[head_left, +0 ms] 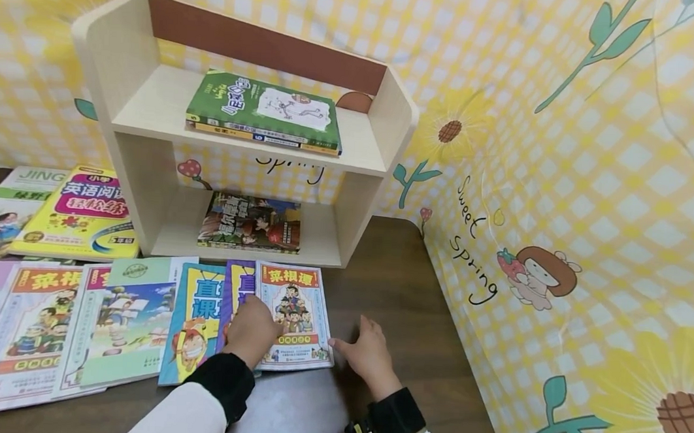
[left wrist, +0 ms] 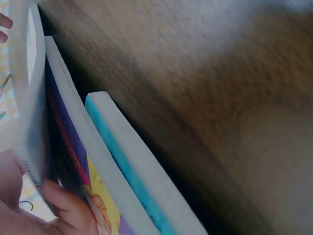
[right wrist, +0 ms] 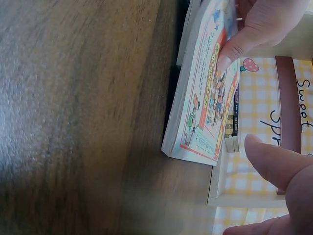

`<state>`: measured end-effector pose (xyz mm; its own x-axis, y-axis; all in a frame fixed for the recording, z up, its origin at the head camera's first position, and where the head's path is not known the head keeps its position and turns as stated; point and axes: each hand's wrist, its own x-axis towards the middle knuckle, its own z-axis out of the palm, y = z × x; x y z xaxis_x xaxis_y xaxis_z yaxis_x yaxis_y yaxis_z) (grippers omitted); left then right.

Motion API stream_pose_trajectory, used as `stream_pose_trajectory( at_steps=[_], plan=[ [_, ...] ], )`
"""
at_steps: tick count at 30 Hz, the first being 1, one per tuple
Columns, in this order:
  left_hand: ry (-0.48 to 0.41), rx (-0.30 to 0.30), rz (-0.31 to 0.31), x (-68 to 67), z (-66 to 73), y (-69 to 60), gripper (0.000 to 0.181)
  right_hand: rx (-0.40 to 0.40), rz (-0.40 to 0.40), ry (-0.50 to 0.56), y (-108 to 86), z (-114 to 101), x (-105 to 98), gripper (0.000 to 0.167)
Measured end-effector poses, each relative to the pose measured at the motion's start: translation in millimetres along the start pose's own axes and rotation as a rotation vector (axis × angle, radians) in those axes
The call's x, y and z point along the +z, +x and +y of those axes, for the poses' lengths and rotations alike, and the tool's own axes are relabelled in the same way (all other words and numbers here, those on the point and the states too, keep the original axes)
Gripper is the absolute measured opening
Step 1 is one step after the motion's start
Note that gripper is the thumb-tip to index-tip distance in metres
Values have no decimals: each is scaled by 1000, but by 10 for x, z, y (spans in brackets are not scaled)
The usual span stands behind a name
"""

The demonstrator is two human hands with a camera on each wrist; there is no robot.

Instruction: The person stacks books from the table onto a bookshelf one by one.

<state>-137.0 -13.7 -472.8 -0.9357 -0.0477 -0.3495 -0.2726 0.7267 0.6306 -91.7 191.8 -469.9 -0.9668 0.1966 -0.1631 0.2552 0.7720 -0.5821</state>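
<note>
A light-blue and red book [head_left: 290, 285] with a cartoon group on its cover lies at the right end of a row of books. My left hand [head_left: 252, 332] pinches its left edge; in the right wrist view the thumb rests on the cover, and in the left wrist view the fingers [left wrist: 68, 203] are underneath. My right hand [head_left: 369, 356] is spread beside the book's right edge, thumb close to it; whether they touch I cannot tell. Just left lie a purple book [head_left: 238, 276] and a blue book [head_left: 195, 313], partly overlapped.
Behind stands a two-tier wooden shelf [head_left: 105, 53], with green-topped books [head_left: 264, 111] above and dark-covered books [head_left: 249, 221] below. More books, including a pale green one [head_left: 132, 323] and a yellow one [head_left: 82, 219], lie left. A patterned cloth wall [head_left: 537, 187] borders the table's [head_left: 402, 285] right side.
</note>
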Motion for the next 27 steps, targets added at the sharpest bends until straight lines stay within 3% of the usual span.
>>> stream_pose_trajectory(
  at_steps=[5,10,18,21,27],
  plan=[
    [-112,13,-67,-18,-28,-10,85,-22,21,45,-13,23,24,80],
    [-188,25,-78,-25,-52,23,75,-63,39,132,-15,10,77,75],
    [-502,35,-154,-74,-204,16,53,-64,-29,234,0,-38,254,74],
    [-590,51,-186,-132,-248,-9,52,-60,-70,315,-11,-67,309,74],
    [-685,68,-176,-277,-241,-38,54,39,-146,636,-73,-217,363,65]
  ],
)
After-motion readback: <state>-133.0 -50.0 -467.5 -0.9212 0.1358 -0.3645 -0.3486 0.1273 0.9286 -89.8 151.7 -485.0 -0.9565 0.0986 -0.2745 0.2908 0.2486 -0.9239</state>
